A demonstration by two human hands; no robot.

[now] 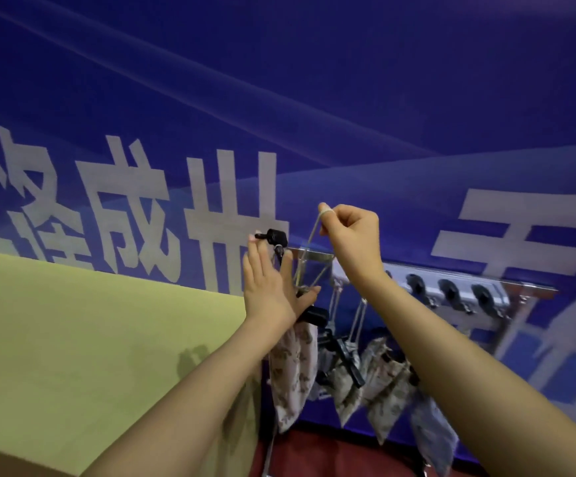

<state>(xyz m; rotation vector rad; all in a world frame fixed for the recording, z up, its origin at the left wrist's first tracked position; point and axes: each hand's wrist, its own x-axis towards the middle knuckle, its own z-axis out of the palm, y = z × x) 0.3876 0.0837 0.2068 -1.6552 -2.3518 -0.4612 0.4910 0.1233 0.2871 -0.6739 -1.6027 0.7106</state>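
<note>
The pouch's cord loop [308, 249] is stretched taut and steep. It runs from the gathered neck of the patterned pouch [293, 370] up to the right hand [352, 235], which pinches its top between curled fingers. The left hand [269, 287], fingers straight and thumb out, rests flat against the neck, with the pouch hanging below it. The black peg [274, 236] at the near end of the rack [458, 290] sits up and left of the loop, just beside the left fingertips, so the right hand likely has to carry the loop leftward over it.
</note>
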